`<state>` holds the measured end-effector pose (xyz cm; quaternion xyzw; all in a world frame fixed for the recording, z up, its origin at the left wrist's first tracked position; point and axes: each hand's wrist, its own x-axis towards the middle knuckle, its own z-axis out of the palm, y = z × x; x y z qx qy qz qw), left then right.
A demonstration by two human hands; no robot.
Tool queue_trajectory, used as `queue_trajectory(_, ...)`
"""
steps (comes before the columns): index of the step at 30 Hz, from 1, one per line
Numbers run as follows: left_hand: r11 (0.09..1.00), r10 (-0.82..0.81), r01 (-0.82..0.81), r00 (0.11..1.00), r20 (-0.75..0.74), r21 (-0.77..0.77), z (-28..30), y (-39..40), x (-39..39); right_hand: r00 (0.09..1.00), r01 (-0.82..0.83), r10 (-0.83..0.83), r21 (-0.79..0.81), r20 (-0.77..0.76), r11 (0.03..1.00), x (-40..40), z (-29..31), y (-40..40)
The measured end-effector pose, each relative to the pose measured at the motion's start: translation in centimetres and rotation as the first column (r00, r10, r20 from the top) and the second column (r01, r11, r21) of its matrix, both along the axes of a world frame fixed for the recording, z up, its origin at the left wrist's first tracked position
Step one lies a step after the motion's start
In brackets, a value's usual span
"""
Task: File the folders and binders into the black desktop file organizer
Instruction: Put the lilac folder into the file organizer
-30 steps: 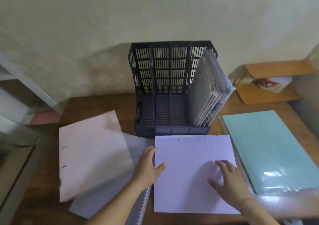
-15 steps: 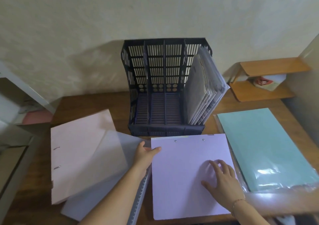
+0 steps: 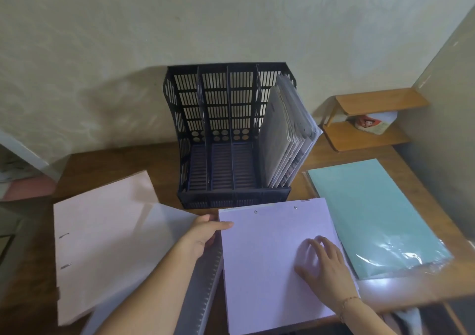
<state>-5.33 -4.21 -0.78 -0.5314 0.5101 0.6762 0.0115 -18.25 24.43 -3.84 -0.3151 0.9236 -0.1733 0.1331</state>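
Since a second ago the left hand (image 3: 203, 234) has slid to the lilac folder's (image 3: 272, 265) left edge and now grips it, thumb on top. Right hand (image 3: 322, 265) presses flat, fingers spread (slightly blurred). Folder lies on the desk (image 3: 108, 162) before the organizer (image 3: 226, 134).

Home office, wooden desk (image 3: 115, 162), file organizer (image 3: 226, 134), folders (image 3: 290, 139)

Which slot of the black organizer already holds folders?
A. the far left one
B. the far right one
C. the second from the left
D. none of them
B: grey folders lean in the far right slot of the black organizer, and the other three slots show only bare slats.
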Motion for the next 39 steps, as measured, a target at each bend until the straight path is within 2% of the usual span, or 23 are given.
queue_trajectory(3,0.996,0.022,-0.022,1.000,0.002,0.091,0.0,-1.0,-0.2,1.000,-0.017,0.017,0.010,0.017,1.000,0.2,0.2,-0.1)
queue_trajectory(7,0.994,0.021,-0.021,1.000,0.007,0.108,0.1,-1.3,-0.8,0.999,0.003,-0.005,0.049,0.043,0.999,0.6,0.3,0.1)
queue_trajectory(12,0.982,-0.028,0.054,0.989,-0.147,0.180,0.2,0.1,-1.8,0.994,0.031,-0.045,0.138,0.098,0.990,0.9,-0.2,1.0)
queue_trajectory(18,0.990,-0.127,0.137,0.976,-0.175,0.047,0.0,2.9,-2.7,0.990,0.059,-0.079,0.166,0.119,0.984,1.1,-0.6,2.1)
queue_trajectory(23,0.994,-0.079,0.051,0.952,-0.295,-0.100,0.0,5.1,-2.8,0.981,0.114,-0.130,0.113,0.144,0.987,0.7,-0.4,2.7)
queue_trajectory(27,0.982,-0.109,0.045,0.930,-0.352,-0.184,0.7,5.5,-2.7,0.973,0.181,-0.185,0.040,0.136,0.983,0.5,-0.4,2.8)
queue_trajectory(33,0.994,-0.111,0.101,0.885,-0.453,-0.046,2.7,5.1,-2.4,0.946,0.317,-0.298,-0.177,0.125,0.932,0.7,0.9,1.1)
queue_trajectory(37,0.984,0.053,0.068,0.774,-0.631,0.166,4.6,4.8,-1.4,0.924,0.381,-0.365,-0.321,0.111,0.867,0.8,4.4,-0.5)
queue_trajectory(39,0.963,0.086,0.118,0.717,-0.691,0.242,5.5,5.0,-0.8,0.892,0.451,-0.423,-0.400,0.161,0.798,0.8,7.2,-1.6)
